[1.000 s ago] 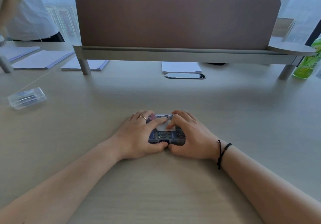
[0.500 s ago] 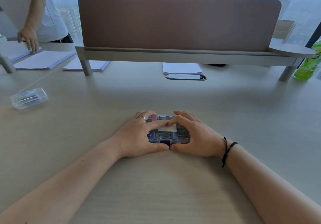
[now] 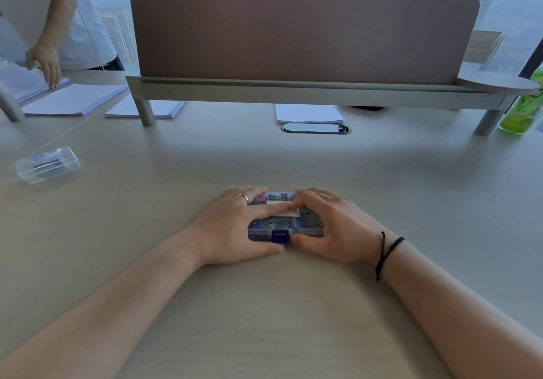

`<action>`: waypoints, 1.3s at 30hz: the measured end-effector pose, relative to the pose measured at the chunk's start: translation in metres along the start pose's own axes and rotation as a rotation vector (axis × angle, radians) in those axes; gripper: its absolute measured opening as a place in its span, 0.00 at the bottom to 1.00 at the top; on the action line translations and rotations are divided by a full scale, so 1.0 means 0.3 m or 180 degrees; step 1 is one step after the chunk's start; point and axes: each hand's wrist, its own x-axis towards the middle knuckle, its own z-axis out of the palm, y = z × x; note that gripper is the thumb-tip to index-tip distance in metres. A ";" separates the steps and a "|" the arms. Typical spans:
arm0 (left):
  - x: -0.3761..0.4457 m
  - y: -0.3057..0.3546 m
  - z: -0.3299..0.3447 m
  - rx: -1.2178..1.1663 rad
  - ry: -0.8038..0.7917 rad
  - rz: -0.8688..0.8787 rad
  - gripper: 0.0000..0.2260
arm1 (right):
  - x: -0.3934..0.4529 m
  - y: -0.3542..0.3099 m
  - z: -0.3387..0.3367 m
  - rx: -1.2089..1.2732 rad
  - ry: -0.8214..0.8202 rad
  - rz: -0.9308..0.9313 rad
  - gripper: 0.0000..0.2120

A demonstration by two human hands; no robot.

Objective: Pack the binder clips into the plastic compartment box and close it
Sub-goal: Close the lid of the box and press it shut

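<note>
Clear plastic compartment box (image 3: 286,225) flat on the pale desk (image 3: 293,305), centred between two bare hands, lid down. Inside, behind the lid, packed binder clips (image 3: 279,197) in dark and pinkish tones, too blurred to count or sort by compartment. White label (image 3: 282,205) on the lid, blue latch (image 3: 279,236) at the near edge. Left hand (image 3: 235,225) clasped over the box's left end, forefinger across the lid, thumb along the near side by the latch, ring on one finger. Right hand (image 3: 332,225) clasped over the right end, fingers on the lid, thumb at the near edge; black cord at its wrist. Well apart, far left on the desk, a second small clear case (image 3: 48,165) with dark contents not readable. Paper stacks (image 3: 73,103) beneath the brown divider (image 3: 305,34); green bottle (image 3: 523,108) far right.
</note>
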 end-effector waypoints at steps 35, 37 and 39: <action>-0.017 0.057 0.012 -0.0319 0.2258 0.1240 0.04 | 0.007 0.031 0.024 -0.0105 0.0960 -0.0559 0.13; -0.016 0.064 0.019 -0.0321 0.2230 0.1167 0.03 | 0.001 0.036 0.031 -0.0100 0.0919 -0.0562 0.15; -0.015 0.068 0.020 -0.0346 0.2139 0.1099 0.03 | -0.005 0.039 0.038 -0.0100 0.0879 -0.0547 0.17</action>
